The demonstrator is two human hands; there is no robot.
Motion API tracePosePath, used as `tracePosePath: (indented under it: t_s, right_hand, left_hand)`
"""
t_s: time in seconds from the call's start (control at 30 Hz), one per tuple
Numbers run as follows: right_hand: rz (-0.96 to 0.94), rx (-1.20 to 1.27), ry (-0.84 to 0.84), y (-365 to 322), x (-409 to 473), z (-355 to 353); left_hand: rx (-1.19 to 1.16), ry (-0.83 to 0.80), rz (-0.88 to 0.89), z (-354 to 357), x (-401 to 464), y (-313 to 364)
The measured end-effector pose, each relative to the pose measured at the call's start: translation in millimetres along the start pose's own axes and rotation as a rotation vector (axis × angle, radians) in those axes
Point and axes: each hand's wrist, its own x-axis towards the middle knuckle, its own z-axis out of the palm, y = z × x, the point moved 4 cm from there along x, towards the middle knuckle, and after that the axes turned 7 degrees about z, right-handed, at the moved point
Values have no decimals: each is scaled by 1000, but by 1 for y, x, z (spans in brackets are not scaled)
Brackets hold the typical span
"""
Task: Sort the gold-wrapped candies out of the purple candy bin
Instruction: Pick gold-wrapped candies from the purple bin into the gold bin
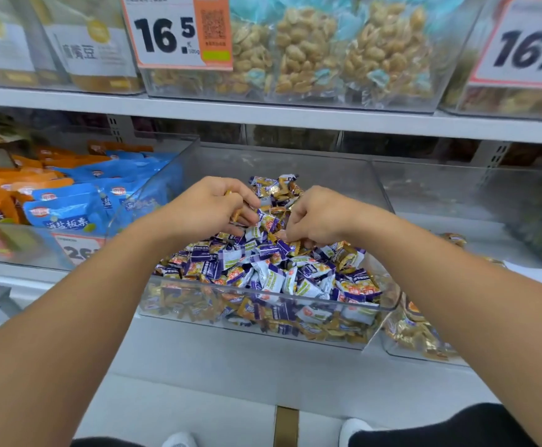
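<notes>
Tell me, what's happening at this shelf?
A person is picking through a clear bin of mixed purple and gold candies. The left hand holds a few gold-wrapped candies; the right hand pinches at the pile. Plenty of gold ones remain. A neighbouring bin on the right holds gold candies.

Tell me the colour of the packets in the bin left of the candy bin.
Blue packets and orange packets, head view.

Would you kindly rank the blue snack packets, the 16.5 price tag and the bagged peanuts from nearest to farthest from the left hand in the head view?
1. Blue snack packets: in the neighbouring bin, just left of the left hand.
2. 16.5 price tag: upper shelf, above the hand.
3. Bagged peanuts: upper shelf, up and to the right.
</notes>
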Motion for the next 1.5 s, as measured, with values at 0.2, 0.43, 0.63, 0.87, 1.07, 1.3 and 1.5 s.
tracePosePath:
  t_s: [0.2,0.43,0.63,0.87,1.07,1.3,1.5]
  right_hand:
    - [-17,561,74,9,-2,-17]
    - [-122,852,-40,7,-3,-18]
    - [-39,-148,10,11,-8,-6]
    - [91,643,22,14,-12,-30]
    - [16,-522,105,22,-9,-24]
    - [66,-946,-181,21,-16,-9]
    - [-29,-707,-66,21,-18,-20]
  left_hand:
    - [153,-82,25,12,4,4]
    - [27,-23,71,18,11,12]
    - [51,110,3,11,16,8]
    - [188,2,36,17,15,5]
    - [661,-208,300,30,16,12]
    - [790,-364,262,38,19,8]
    - [699,-194,333,28,19,6]
